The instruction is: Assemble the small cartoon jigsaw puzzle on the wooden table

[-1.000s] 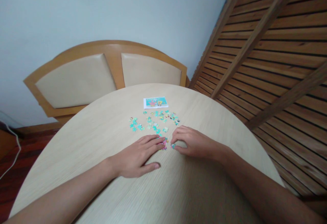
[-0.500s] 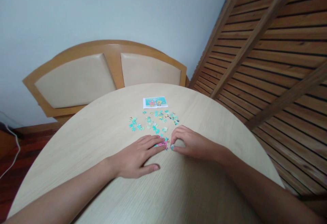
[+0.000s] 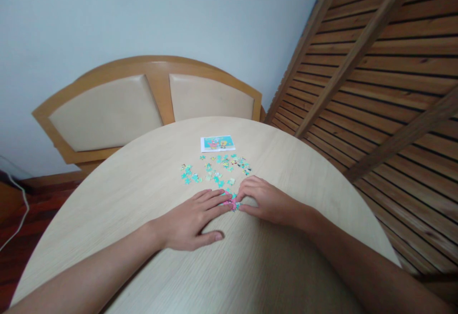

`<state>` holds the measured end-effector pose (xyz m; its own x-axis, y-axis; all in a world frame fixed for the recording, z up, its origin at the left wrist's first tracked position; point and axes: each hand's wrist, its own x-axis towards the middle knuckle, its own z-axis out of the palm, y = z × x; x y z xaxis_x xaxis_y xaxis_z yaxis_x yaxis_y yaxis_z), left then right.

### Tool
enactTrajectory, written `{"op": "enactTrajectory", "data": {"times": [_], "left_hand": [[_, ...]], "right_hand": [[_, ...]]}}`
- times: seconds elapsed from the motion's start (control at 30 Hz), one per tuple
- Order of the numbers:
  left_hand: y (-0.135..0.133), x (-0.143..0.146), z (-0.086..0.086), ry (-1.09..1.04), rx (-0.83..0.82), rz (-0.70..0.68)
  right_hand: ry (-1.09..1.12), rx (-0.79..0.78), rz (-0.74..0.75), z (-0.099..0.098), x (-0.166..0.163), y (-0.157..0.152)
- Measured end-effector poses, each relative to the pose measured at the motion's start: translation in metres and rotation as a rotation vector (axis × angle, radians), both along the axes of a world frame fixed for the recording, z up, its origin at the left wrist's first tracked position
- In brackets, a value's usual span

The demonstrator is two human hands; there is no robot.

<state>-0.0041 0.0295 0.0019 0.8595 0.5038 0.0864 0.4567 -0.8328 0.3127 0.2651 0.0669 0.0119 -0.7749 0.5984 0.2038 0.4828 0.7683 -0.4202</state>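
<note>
My left hand point(image 3: 193, 216) lies flat with its fingers spread, the fingertips resting on a small joined patch of pink and teal jigsaw pieces point(image 3: 229, 201). Part of that patch is hidden under the fingers. From the right, my right hand point(image 3: 263, 200) pinches a small jigsaw piece point(image 3: 238, 205) between thumb and fingertips, against the patch's right edge. The fingers cover much of this piece. Just beyond both hands, several loose teal and yellow jigsaw pieces point(image 3: 216, 179) are scattered.
A reference picture card point(image 3: 218, 143) with a pink and a yellow cartoon figure lies behind the loose pieces. The round wooden table point(image 3: 229, 276) carries everything. A padded bench back point(image 3: 107, 113) stands behind it, and a slatted wooden screen point(image 3: 375, 66) rises at right.
My right hand has shifted slightly left with the jigsaw piece, closing the small gap to the joined patch. My left hand stays almost still.
</note>
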Motion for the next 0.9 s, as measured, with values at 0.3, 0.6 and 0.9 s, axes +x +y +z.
{"op": "enactTrajectory", "data": {"times": [0.3, 0.6, 0.9], "left_hand": [[-0.0005, 0.0003, -0.0002, 0.028, -0.011, 0.010], [-0.0001, 0.0014, 0.0023, 0.043, -0.010, 0.012], [-0.0009, 0.0001, 0.0009, 0.003, 0.009, 0.008]], "right_hand": [[-0.029, 0.070, 0.060, -0.0015, 0.0023, 0.0020], [-0.023, 0.088, 0.142, 0.0028, 0.0014, 0.0001], [0.012, 0.116, 0.170, -0.0003, 0.0016, -0.0001]]}}
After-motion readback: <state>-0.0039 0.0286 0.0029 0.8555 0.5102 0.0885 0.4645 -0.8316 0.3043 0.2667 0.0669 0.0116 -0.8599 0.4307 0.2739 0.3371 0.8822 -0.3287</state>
